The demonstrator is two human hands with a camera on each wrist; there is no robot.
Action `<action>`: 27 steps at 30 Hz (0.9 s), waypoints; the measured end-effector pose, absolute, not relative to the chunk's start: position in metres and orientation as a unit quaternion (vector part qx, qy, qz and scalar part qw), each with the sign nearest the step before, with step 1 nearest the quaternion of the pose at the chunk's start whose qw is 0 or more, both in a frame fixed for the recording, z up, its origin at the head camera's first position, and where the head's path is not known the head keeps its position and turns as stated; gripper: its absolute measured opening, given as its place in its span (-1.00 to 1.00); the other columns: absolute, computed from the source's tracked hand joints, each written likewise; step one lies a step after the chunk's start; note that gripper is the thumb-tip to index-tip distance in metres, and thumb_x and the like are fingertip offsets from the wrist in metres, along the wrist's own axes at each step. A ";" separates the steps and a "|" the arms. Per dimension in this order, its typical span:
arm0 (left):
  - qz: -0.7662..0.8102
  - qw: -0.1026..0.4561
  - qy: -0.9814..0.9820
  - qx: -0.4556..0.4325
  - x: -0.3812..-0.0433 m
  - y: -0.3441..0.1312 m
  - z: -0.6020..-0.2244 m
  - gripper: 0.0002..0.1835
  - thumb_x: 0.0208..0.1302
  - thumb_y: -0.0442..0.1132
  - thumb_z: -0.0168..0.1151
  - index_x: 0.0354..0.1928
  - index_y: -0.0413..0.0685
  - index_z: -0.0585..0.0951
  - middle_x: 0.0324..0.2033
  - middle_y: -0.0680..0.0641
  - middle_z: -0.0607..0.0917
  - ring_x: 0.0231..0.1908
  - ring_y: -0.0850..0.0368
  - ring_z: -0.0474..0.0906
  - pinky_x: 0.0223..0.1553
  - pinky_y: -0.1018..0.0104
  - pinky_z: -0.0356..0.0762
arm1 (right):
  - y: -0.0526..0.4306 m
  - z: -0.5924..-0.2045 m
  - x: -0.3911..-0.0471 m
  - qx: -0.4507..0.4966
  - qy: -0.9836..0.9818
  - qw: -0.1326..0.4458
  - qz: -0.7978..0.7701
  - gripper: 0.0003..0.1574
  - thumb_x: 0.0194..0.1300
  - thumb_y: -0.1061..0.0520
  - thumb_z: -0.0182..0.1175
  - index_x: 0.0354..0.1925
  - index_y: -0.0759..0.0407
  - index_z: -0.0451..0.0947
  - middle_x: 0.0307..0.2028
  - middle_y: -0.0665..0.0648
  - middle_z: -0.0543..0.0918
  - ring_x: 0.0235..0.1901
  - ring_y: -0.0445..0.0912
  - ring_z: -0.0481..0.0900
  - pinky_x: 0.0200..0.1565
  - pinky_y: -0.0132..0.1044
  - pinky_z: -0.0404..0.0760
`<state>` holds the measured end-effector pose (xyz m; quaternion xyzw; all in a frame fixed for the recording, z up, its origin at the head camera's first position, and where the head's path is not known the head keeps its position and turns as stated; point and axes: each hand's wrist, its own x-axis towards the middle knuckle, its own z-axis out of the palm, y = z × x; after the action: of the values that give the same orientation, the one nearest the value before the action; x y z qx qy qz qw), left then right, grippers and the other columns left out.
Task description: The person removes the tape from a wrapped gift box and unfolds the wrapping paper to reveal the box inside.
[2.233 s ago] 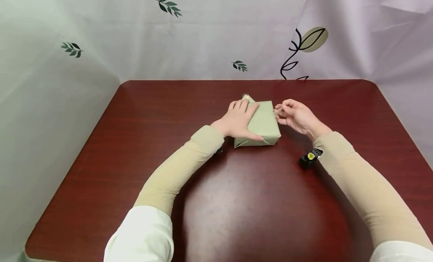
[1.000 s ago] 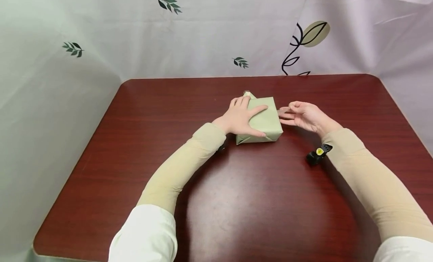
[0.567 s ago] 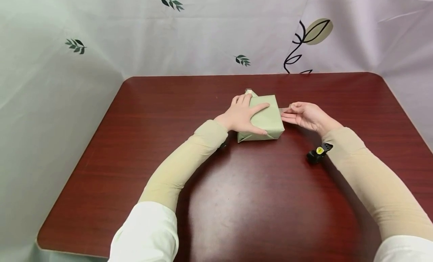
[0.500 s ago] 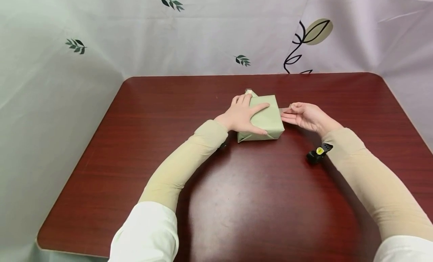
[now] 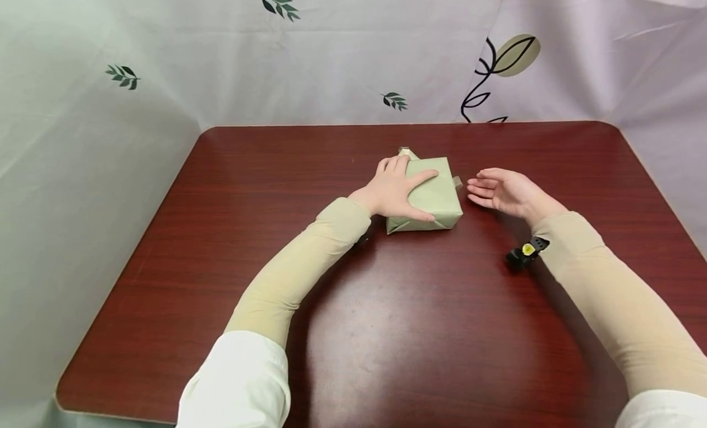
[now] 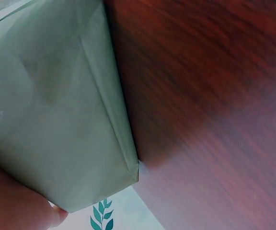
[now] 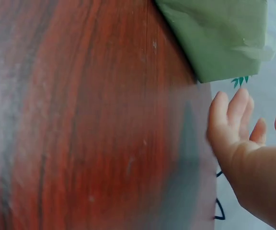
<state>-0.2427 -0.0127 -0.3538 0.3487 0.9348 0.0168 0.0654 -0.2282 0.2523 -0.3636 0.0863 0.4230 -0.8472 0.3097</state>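
A box wrapped in pale green paper (image 5: 436, 198) lies on the table. My left hand (image 5: 391, 187) rests on its top with the fingers spread, pressing near the left side. A folded paper flap (image 5: 409, 153) with tape at its tip sticks out at the far end. On the box's right side, a strip of clear tape (image 5: 457, 182) clings by one end, the other sticking out; it also shows in the right wrist view as a pale strip of tape (image 7: 268, 50). Just right of it, my right hand (image 5: 505, 193) is held apart, fingers relaxed and holding nothing.
The dark red wooden table (image 5: 364, 330) has rounded corners. A pale cloth backdrop (image 5: 342, 53) with leaf prints hangs behind and at the sides. A black camera (image 5: 521, 256) is strapped to the right wrist.
My right hand pinched the tape strip against the box's right side; now it has let go and drawn slightly right, leaving the tape on the box. My left hand stays on top.
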 end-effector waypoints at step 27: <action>0.025 0.064 0.934 0.351 -0.242 -0.013 -0.354 0.02 -0.09 0.58 0.05 0.44 0.47 0.03 0.33 -0.21 0.06 0.37 0.00 -0.10 0.31 0.02 -0.16 | 0.212 -0.350 -0.223 -0.018 0.761 0.222 -0.609 -0.87 0.39 0.16 0.05 -0.35 0.11 0.45 -0.37 -0.15 0.58 -0.31 -0.34 0.60 -0.16 -0.46 0.56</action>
<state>-0.2423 -0.0131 -0.3541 0.3510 0.9338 0.0253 0.0642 -0.2232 0.2121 -0.3504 -0.0178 0.7614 -0.6089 0.2218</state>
